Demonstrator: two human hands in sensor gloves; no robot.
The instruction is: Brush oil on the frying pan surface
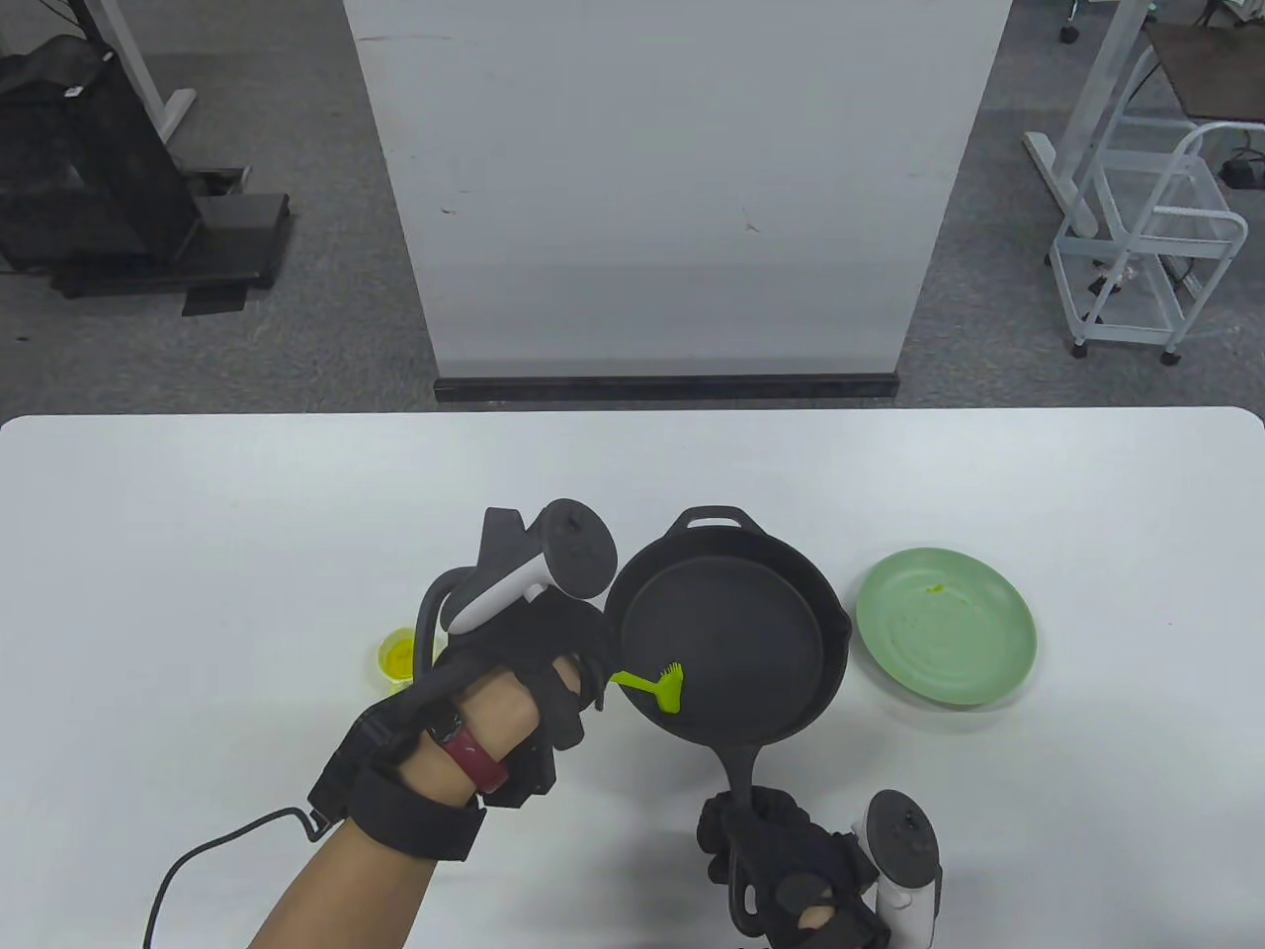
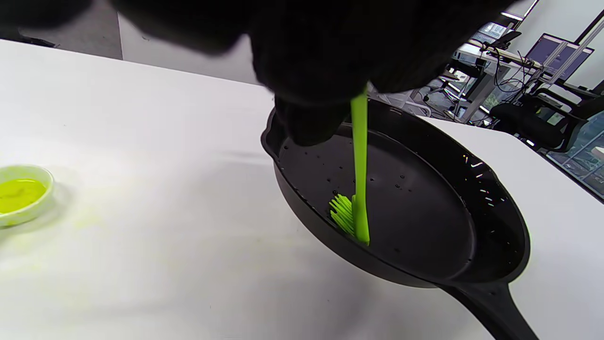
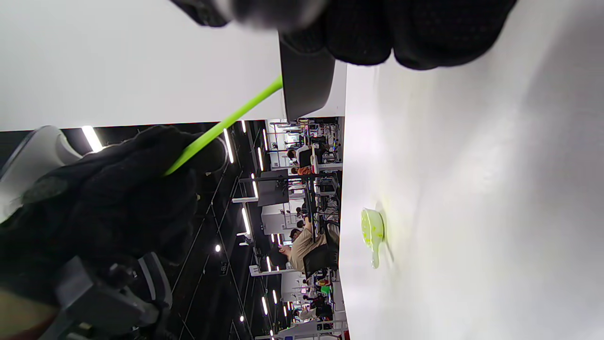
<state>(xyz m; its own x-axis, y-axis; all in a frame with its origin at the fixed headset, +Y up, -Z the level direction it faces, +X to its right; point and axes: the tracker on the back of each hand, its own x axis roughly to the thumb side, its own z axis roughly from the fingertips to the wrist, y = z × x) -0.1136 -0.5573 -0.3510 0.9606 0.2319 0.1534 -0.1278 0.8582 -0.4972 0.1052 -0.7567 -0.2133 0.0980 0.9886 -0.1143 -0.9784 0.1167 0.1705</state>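
A black frying pan (image 1: 736, 643) is tilted up off the white table (image 1: 198, 554). My right hand (image 1: 791, 875) grips its long handle near the front edge. My left hand (image 1: 539, 662) pinches the stem of a lime-green silicone brush (image 1: 660, 684); the bristles rest on the pan's inner surface near its left rim. In the left wrist view the brush (image 2: 358, 189) stands on the pan (image 2: 424, 212), which shows small oil droplets. A small clear dish of yellow-green oil (image 1: 398, 655) sits on the table left of my left hand, and it shows in the left wrist view (image 2: 19, 194).
A pale green plate (image 1: 946, 627) lies to the right of the pan, with a small smear on it. A black cable (image 1: 198, 860) trails from my left wrist across the table's front left. A white panel (image 1: 672, 188) stands beyond the table's far edge.
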